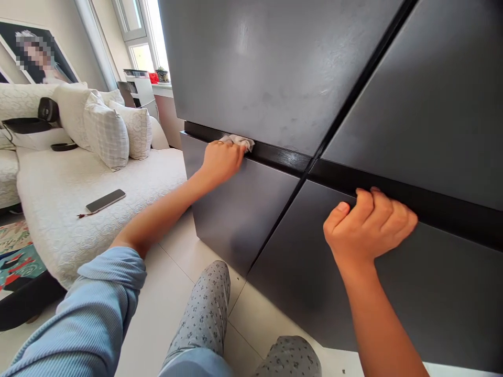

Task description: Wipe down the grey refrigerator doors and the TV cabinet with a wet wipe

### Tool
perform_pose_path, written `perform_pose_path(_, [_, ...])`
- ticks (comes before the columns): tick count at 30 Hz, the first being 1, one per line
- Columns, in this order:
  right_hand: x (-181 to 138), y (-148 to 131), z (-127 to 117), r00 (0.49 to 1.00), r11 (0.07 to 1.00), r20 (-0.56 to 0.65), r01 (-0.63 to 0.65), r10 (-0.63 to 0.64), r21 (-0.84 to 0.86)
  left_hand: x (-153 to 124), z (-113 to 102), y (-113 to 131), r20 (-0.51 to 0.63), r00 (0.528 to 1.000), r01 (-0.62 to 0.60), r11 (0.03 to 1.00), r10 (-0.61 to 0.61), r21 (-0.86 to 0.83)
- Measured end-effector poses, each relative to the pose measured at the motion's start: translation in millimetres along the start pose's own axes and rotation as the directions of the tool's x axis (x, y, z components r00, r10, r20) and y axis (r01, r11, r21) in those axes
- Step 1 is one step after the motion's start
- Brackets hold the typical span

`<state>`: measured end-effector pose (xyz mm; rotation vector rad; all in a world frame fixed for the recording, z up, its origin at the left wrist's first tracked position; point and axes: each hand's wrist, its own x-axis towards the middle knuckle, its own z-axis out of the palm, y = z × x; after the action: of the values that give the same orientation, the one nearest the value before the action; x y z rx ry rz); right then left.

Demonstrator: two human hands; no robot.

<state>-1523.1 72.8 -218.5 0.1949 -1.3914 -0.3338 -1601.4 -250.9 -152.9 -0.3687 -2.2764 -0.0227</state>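
A dark grey refrigerator (pixel 251 68) with several door panels stands before me, a black recessed groove running between its upper and lower doors. Within the groove at the left, my left hand (pixel 223 161) is closed on a crumpled whitish cloth (pixel 241 141) that presses against the black surface. Farther right, my right hand (pixel 371 222) has its fingers hooked over the top edge of the lower right door (pixel 440 293), with the thumb out to the side. The fingertips are partly hidden inside the groove.
To the left, a white sofa (pixel 149 183) carries pillows (pixel 106 131), a phone (pixel 105 201) and a black bag (pixel 27 125). A potted plant (pixel 162 74) stands by the window. My knees (pixel 208 303) are close to the lower doors, above a pale tiled floor (pixel 157 314).
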Motion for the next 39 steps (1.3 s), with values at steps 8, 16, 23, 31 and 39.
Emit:
perform_pose_path(8, [-6, -1, -5, 0.993, 0.998, 0.11, -0.052, 0.047, 0.037, -2, -16, 74, -0.076, 0.992, -0.113, 0.987, 0.104, -0.114])
perform_pose_path(16, [-17, 12, 5, 0.996, 0.999, 0.079, -0.032, 0.029, 0.037, -16, -8, 99, -0.237, 0.951, -0.257, 0.932, 0.198, -0.254])
perform_pose_path(23, [-22, 21, 16, 1.0, 0.999, 0.009, 0.004, -0.004, 0.034, -15, 1, 68, -0.238, 0.896, -0.387, 0.922, 0.375, -0.006])
perform_pose_path(31, [-18, 19, 12, 0.999, 0.999, 0.0, 0.046, -0.046, 0.007, -10, 35, -88, -0.009, 0.994, 0.11, 0.994, -0.11, -0.013])
perform_pose_path(39, [-12, 15, 8, 0.999, 0.999, -0.001, 0.038, -0.038, 0.024, 8, 62, -181, 0.007, 0.9, 0.42, 0.861, -0.436, -0.286])
